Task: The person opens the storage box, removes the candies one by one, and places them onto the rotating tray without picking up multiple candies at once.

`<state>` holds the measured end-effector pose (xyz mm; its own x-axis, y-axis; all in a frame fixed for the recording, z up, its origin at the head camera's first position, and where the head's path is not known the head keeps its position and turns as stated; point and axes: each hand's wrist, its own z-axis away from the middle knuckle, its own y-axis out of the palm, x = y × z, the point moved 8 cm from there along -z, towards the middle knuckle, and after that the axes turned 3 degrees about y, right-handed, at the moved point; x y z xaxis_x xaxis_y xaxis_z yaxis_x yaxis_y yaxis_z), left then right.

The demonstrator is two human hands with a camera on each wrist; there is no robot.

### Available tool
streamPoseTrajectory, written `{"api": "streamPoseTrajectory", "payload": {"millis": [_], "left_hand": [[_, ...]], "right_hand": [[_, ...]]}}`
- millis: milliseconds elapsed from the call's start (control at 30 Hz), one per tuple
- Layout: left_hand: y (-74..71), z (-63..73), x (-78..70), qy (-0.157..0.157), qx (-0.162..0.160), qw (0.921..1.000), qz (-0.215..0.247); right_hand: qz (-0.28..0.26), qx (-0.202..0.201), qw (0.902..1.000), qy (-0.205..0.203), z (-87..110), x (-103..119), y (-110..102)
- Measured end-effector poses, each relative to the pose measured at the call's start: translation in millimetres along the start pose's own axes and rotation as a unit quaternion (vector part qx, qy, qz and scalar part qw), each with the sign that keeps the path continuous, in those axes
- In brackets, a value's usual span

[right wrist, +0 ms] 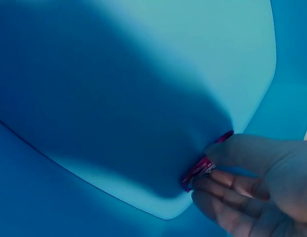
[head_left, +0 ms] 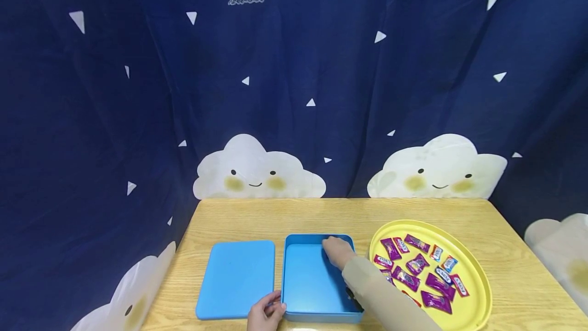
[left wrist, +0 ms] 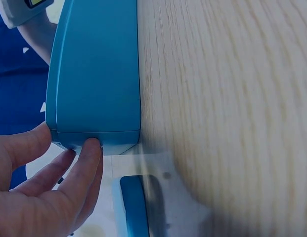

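A shallow blue box [head_left: 308, 280] sits on the table with its inside facing up. At its near left corner my left hand [head_left: 267, 312] grips the wall. In the left wrist view the thumb [left wrist: 30, 143] lies at the rim while the other fingers press the outer side. My right hand [head_left: 338, 252] reaches down into the far right corner of the box. Between thumb and fingers it pinches a purple wrapped candy [right wrist: 201, 169], low over the box floor, seen in the right wrist view; the head view hides that candy behind the hand.
Left of the box lies a flat blue lid [head_left: 236, 280]. To the right, a round yellow tray [head_left: 480, 290] holds several purple wrapped candies [head_left: 406, 278] and smaller red and blue ones. Behind the wooden table [head_left: 271, 218] hangs a dark blue curtain [head_left: 294, 132].
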<state>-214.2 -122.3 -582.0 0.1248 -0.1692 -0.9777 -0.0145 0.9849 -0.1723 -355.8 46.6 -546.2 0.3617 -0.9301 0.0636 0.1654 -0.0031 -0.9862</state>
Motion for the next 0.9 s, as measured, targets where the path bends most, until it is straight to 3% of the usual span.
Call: {"api": "streamPoseTrajectory", "payload": {"millis": [200, 433, 700, 900], "left_hand": [[-0.1, 0.4, -2.3, 0.002, -0.009, 1.0, 0.001], [0.6, -0.1, -1.7, -0.001, -0.009, 1.0, 0.002], [-0.5, -0.2, 0.8, -0.004, 0.0, 1.0, 0.001], [0.9, -0.3, 1.4, -0.004, -0.001, 1.0, 0.004]], "right_hand": [[-0.023, -0.034, 0.9985, -0.036, 5.3, 5.3, -12.4], [-0.115, -0.055, 0.9899, -0.062, 16.8, 0.7, -38.8], [-0.204, -0.086, 0.9751, -0.014, 41.2, -31.0, -62.6], [-0.239, -0.123, 0.9632, 0.018, 69.7, -65.2, -76.8]]}}
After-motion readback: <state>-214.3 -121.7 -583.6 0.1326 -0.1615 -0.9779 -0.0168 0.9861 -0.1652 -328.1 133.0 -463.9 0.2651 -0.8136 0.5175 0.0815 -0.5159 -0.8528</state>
